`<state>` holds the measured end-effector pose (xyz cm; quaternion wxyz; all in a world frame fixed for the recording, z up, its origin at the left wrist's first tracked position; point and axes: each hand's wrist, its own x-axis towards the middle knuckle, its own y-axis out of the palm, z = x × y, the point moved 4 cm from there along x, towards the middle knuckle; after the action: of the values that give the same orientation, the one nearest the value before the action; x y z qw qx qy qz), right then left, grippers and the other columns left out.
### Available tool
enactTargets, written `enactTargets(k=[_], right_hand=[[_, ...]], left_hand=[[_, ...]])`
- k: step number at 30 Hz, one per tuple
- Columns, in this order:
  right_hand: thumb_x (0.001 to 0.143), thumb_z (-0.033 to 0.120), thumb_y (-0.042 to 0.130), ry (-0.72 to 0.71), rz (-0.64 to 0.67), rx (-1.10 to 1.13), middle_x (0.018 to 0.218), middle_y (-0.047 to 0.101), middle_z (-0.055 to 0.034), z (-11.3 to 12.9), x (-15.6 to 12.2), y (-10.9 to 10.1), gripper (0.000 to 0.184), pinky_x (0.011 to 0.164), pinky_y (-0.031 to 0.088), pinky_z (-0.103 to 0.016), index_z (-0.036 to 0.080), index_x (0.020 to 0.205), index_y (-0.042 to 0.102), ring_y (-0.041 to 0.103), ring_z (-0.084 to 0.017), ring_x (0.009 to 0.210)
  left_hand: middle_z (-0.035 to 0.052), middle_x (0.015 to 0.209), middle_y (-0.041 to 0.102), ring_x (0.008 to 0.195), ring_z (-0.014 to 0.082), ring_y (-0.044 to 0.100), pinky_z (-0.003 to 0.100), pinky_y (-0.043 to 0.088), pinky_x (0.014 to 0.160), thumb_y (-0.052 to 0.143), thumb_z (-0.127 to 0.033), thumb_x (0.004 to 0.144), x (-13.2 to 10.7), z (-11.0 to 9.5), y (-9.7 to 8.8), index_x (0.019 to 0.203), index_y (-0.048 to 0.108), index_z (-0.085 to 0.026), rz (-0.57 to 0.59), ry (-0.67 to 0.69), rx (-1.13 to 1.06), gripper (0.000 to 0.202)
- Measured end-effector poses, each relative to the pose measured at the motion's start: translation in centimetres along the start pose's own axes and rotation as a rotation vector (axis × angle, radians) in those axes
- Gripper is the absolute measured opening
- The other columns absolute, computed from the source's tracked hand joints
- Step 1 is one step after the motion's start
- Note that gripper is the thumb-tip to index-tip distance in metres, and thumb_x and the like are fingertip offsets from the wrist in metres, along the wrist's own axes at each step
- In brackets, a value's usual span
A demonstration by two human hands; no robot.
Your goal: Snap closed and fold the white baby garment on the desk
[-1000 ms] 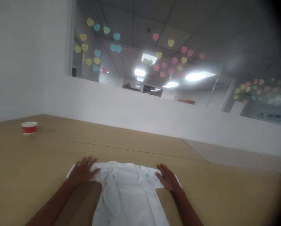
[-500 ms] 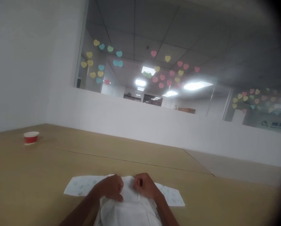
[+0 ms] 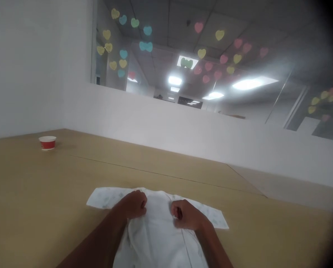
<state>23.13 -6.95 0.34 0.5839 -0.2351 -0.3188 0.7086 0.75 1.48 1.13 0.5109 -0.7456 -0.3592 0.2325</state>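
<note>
A small white long-sleeved baby shirt [image 3: 160,238] with a faint greenish print lies on the table, its sleeves stretched out to either side. The body of the shirt runs toward me and leaves the frame at the bottom. My left hand [image 3: 134,204] is closed on the cloth at the left of the chest, below the collar. On the other side, my right hand [image 3: 187,215] is curled shut on the right edge of the cloth. Smooth white fabric shows between the two fists. The fingertips of both hands are mostly hidden.
A red and white paper cup [image 3: 47,143] stands at the far left of the wooden table [image 3: 71,178]. Seams cross the tabletop. Behind it rises a white wall [image 3: 144,123] with a glass window bearing heart-shaped sticky notes [image 3: 146,46].
The view has tipped downward, showing more of the shirt. My hands are farther apart, the right one having shifted rightward, and both stay closed.
</note>
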Motion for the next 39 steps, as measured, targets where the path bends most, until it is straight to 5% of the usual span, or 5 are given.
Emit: enactTargets(k=[8, 14, 22, 27, 39], right_hand=[[0.067, 0.021, 0.055, 0.014, -0.297, 0.198, 0.065, 0.054, 0.0011, -2.9, 1.7, -1.7, 0.007, 0.059, 0.035, -0.023, 0.015, 0.069, 0.058, 0.047, -0.011, 0.062], [0.064, 0.030, 0.062, 0.084, -0.312, 0.535, 0.054, 0.041, 0.0083, -3.4, 2.4, -1.2, 0.023, 0.046, 0.024, -0.020, 0.018, 0.081, 0.054, 0.034, -0.008, 0.047], [0.071, 0.038, 0.079, -0.077, -0.458, 0.966, 0.082, 0.053, 0.0015, -0.8, 2.7, 0.2, 0.036, 0.057, 0.040, -0.018, 0.018, 0.087, 0.055, 0.049, -0.008, 0.065], [0.080, 0.030, 0.068, -0.131, -0.180, 0.709, 0.098, 0.062, -0.0035, 0.0, 3.5, 2.7, 0.029, 0.079, 0.049, -0.029, 0.019, 0.105, 0.057, 0.062, -0.015, 0.082], [0.070, 0.010, 0.056, -0.230, -0.461, -0.017, 0.093, 0.063, -0.0049, -2.3, 5.2, 2.7, 0.029, 0.078, 0.045, -0.029, 0.018, 0.095, 0.069, 0.059, -0.017, 0.080]], left_hand=[[0.0019, 0.065, 0.050, 0.063, 0.0170, 0.048, 0.029, 0.037, 0.062, 0.034, -0.045, 0.095, 2.0, 0.2, -0.3, 0.071, 0.043, -0.020, -0.528, 0.069, -0.469, 0.036], [0.0082, 0.101, 0.063, 0.095, 0.0241, 0.056, 0.038, 0.043, 0.088, 0.042, -0.032, 0.094, 2.2, -2.0, 4.6, 0.099, 0.058, -0.020, -0.285, 0.383, -0.253, 0.021], [0.0056, 0.107, 0.060, 0.101, 0.0222, 0.056, 0.035, 0.044, 0.092, 0.051, -0.007, 0.078, 2.8, -0.3, 4.8, 0.104, 0.061, -0.018, -0.242, 0.280, -0.160, 0.030], [0.0060, 0.096, 0.067, 0.090, 0.0239, 0.063, 0.032, 0.046, 0.078, 0.057, -0.010, 0.080, 5.1, -1.2, 3.7, 0.092, 0.067, -0.017, -0.100, 0.013, -0.043, 0.017], [0.0059, 0.094, 0.065, 0.093, 0.0229, 0.060, 0.032, 0.040, 0.080, 0.051, -0.009, 0.086, 6.1, -1.1, 5.1, 0.092, 0.063, -0.018, -0.266, 0.079, -0.022, 0.016]])
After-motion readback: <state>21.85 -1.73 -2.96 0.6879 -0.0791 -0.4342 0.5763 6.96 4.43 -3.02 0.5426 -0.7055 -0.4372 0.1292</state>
